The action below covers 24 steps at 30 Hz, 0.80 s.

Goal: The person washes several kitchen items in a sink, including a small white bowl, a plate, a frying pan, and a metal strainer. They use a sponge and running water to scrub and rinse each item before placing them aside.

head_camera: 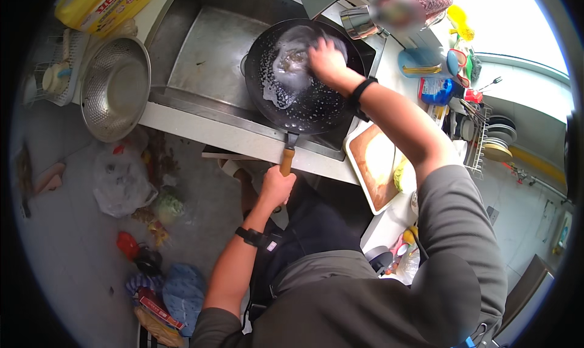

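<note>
A black wok (310,106) rests across the right part of a stainless steel sink (214,51). White suds and a pool of cloudy water (292,65) lie inside it, with bubbles spattered over the metal. My left hand (277,187) is closed around the wok's wooden handle (287,162), which points toward me over the counter's front edge. Inside the wok, my right hand (327,63) reaches down to the far right wall by the suds. Its fingertips are motion-blurred against a dark patch, so whether it holds a scrubber or nothing is unclear.
A hammered metal basin (116,88) overhangs the counter at left, below a yellow package (102,6). Right of the sink are a white-rimmed tray (372,165), a metal cup (358,21) and a dish rack (479,142). Plastic bags (121,183) lie on the floor.
</note>
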Each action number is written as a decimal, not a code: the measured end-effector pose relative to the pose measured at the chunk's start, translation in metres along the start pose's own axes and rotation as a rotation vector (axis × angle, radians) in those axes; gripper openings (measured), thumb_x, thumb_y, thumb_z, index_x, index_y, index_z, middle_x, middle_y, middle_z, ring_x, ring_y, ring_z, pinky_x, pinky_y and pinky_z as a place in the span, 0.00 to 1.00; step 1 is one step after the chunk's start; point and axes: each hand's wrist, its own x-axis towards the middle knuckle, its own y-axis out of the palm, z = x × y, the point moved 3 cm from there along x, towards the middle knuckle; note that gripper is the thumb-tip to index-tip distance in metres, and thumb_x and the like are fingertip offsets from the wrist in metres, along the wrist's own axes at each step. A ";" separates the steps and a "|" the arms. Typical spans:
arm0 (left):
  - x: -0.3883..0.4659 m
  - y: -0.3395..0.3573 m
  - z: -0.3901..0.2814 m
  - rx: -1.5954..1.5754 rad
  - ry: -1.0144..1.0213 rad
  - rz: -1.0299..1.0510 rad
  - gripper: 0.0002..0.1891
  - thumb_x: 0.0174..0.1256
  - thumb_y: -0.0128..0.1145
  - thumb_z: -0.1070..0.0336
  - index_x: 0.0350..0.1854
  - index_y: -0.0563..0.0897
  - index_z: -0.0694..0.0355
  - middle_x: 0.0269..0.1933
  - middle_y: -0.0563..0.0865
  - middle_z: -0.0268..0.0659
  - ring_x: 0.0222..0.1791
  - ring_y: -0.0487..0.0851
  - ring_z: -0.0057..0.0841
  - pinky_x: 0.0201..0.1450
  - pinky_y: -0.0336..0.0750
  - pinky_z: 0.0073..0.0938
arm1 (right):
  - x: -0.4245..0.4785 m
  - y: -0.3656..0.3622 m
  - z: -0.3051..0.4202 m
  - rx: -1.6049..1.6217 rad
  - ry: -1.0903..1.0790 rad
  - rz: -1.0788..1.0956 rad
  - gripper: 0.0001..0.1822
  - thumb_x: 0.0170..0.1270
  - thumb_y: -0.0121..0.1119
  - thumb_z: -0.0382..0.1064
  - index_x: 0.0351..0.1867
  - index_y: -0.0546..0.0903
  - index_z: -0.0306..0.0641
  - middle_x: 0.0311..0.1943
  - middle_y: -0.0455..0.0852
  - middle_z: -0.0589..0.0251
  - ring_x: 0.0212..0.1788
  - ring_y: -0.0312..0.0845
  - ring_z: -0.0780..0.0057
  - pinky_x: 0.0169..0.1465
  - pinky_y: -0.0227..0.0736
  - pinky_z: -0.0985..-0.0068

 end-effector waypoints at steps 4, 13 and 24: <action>-0.001 -0.001 -0.003 -0.043 -0.037 0.018 0.08 0.63 0.55 0.72 0.27 0.71 0.64 0.16 0.74 0.34 0.09 0.72 0.23 0.10 0.68 0.31 | -0.015 -0.011 0.062 0.377 -0.308 0.334 0.20 0.63 0.55 0.31 0.58 0.81 0.37 0.54 0.78 0.46 0.60 0.78 0.48 0.60 0.79 0.57; 0.000 -0.001 -0.002 -0.043 -0.045 0.015 0.09 0.64 0.55 0.72 0.26 0.71 0.65 0.16 0.74 0.34 0.09 0.73 0.24 0.10 0.68 0.31 | -0.025 0.013 0.066 0.132 -0.021 0.482 0.19 0.64 0.63 0.39 0.53 0.77 0.30 0.48 0.82 0.37 0.54 0.82 0.42 0.54 0.82 0.55; -0.003 0.006 -0.005 0.048 -0.037 -0.053 0.09 0.65 0.53 0.71 0.26 0.71 0.66 0.16 0.74 0.34 0.09 0.74 0.24 0.10 0.68 0.31 | 0.048 -0.015 0.108 1.086 0.494 -0.014 0.25 0.61 0.67 0.40 0.59 0.77 0.36 0.44 0.87 0.46 0.46 0.85 0.50 0.50 0.79 0.57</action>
